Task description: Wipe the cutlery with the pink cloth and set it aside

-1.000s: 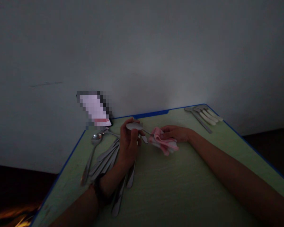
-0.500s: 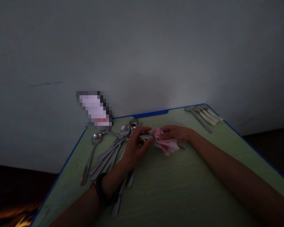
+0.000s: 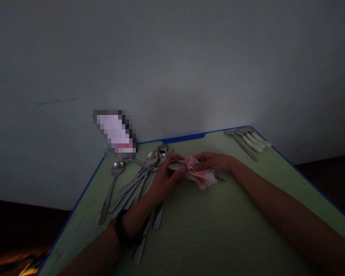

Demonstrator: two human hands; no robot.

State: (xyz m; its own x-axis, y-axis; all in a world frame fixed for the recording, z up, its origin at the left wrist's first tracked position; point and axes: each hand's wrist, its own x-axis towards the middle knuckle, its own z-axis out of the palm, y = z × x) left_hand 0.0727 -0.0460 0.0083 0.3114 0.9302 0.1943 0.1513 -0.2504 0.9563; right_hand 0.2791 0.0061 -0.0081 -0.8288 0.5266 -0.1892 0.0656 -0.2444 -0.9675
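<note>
My left hand (image 3: 164, 180) is closed round the bowl end of a metal spoon (image 3: 176, 166) held low over the green table (image 3: 212, 230). My right hand (image 3: 213, 161) pinches a folded pink cloth (image 3: 200, 174) wrapped about the spoon's handle, whose tip sticks out at the cloth's right. A pile of several metal spoons (image 3: 132, 189) lies under and left of my left forearm.
Several pieces of cutlery with white handles (image 3: 250, 141) lie at the table's far right corner. A blurred pale object (image 3: 115, 132) stands at the far left edge against the grey wall. The table has a blue rim (image 3: 184, 137). The room is dim.
My left hand lowered the spoon from above the table and turned it down toward the cloth; the handle now runs through the pink cloth in my right hand.
</note>
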